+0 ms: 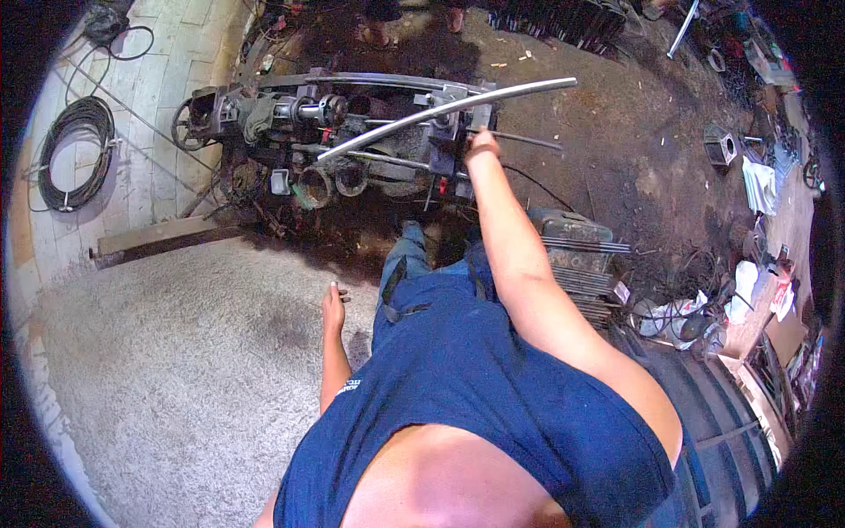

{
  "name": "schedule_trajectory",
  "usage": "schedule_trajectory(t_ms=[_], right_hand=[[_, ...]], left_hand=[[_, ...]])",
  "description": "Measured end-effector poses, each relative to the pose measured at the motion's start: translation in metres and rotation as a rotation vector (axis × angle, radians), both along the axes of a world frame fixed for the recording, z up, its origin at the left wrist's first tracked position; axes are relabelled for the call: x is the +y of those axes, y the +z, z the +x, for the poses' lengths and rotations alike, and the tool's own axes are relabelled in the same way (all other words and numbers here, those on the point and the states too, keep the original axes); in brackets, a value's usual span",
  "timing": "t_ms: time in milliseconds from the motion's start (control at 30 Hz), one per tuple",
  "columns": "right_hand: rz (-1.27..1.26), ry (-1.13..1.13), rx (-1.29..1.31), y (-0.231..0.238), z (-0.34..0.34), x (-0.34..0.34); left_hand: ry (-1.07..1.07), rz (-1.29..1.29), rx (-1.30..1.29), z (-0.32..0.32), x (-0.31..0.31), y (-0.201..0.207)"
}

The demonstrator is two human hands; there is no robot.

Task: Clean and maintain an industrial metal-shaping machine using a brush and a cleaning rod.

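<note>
Ahead of me stands a long, lathe-like machine [290,110] with a round chuck [332,110] and metal rails. A pale metal pipe [422,116] lies slantwise across its top, its right end jutting past the frame. My right hand [481,147] reaches to the block [447,123] at the machine's right end. Its fingers look curled closed; what they grip is hidden. A thin dark rod [532,140] sticks out just beyond that hand. Low at my left side hangs my left hand [333,308], empty, with thumb and fingers apart, touching nothing.
A coiled black hose [75,154] hangs on the pale wall at left. A beam [167,238] lies near the machine's left foot. Thin rods [581,295] are stacked beside my right arm. Bags and cables [673,317] clutter the right side. Another person's feet [377,33] show beyond the machine.
</note>
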State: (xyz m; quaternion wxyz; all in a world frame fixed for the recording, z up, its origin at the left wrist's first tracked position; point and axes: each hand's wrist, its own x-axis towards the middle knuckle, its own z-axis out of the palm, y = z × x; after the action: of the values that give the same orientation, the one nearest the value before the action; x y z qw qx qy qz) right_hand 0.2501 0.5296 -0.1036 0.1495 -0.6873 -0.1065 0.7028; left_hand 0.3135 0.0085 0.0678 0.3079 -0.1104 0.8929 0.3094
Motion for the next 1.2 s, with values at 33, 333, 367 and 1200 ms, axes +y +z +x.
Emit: schedule_trajectory(t_ms=[33, 333, 367, 1200], right_hand=[[-0.004, -0.013, 0.037, 0.016, 0.007, -0.001], [0.257, -0.387, 0.206, 0.018, 0.221, 0.088], [0.307, -0.408, 0.132, 0.024, 0.246, 0.096], [1.315, 1.803, -0.413, 0.177, 0.302, 0.121]], left_hand=[[0.042, -0.020, 0.033, 0.007, -0.003, 0.008], [-0.042, -0.073, 0.008, -0.012, 0.014, 0.001], [-0.058, -0.059, 0.003, -0.017, 0.016, 0.000], [-0.820, 0.186, 0.270, -0.090, 0.238, 0.043]])
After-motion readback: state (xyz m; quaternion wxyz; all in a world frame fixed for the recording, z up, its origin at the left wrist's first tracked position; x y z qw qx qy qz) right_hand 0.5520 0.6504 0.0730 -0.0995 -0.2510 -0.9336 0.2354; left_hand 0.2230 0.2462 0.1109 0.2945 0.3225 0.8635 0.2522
